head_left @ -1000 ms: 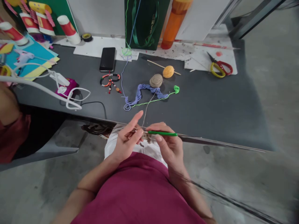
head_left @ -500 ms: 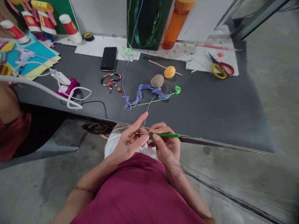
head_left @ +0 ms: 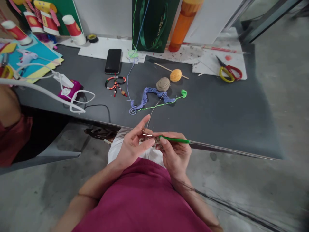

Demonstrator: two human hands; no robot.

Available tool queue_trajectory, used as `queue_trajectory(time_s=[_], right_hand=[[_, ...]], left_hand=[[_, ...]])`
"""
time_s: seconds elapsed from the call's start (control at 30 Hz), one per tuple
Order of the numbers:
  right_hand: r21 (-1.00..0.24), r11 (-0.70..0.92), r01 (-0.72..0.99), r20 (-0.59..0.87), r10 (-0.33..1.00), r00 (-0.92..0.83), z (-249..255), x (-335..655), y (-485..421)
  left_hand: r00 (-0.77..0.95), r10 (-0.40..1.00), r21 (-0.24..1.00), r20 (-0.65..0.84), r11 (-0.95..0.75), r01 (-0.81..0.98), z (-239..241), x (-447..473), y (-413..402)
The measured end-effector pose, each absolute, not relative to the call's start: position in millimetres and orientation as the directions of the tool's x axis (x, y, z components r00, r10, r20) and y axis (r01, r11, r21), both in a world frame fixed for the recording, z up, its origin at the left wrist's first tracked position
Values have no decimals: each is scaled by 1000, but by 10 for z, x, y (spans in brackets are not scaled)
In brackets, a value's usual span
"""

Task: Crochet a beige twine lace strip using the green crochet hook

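Note:
My right hand (head_left: 177, 151) is closed on a crochet hook (head_left: 176, 140) with a green handle; its metal tip points left, toward my other hand. A small beige crochet piece (head_left: 156, 141) is pinched in my left hand (head_left: 134, 145), whose index finger stretches up and forward. Beige yarn (head_left: 153, 111) runs from that finger back to a beige yarn ball (head_left: 163, 84) on the desk. Both hands meet just in front of the desk edge, above my lap, and the fingers partly hide the piece.
On the desk (head_left: 217, 116) lie a purple crocheted strip (head_left: 147, 93), green yarn (head_left: 183, 93), a yellow yarn ball (head_left: 175, 75) by a stick, a beaded bracelet (head_left: 113, 83), a phone (head_left: 113, 61) and scissors (head_left: 229, 73). A person's arm (head_left: 9, 103) is at the left.
My right hand and the hook have shifted slightly right, and the hook's tip now shows more clearly. The left index finger has moved slightly left.

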State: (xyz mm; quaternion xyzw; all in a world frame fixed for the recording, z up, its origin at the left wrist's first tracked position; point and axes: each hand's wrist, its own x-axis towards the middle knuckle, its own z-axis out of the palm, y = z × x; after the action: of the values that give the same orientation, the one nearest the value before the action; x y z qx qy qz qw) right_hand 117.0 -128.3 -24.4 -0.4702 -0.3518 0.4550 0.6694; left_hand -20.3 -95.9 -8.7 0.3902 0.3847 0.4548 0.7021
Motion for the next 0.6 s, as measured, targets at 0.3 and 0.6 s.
queue_trajectory(time_s=[0.3,0.6], right_hand=[[-800,540,263,590,787,178,-243,1256,-1220],[-936,320,-146,253,900,354,-392,1115,-1246]], left_hand=[[249,934,773,-258,354,-526,-146,-142,-944],[424,816,608,-393,577,-546,-57,-191,-907]])
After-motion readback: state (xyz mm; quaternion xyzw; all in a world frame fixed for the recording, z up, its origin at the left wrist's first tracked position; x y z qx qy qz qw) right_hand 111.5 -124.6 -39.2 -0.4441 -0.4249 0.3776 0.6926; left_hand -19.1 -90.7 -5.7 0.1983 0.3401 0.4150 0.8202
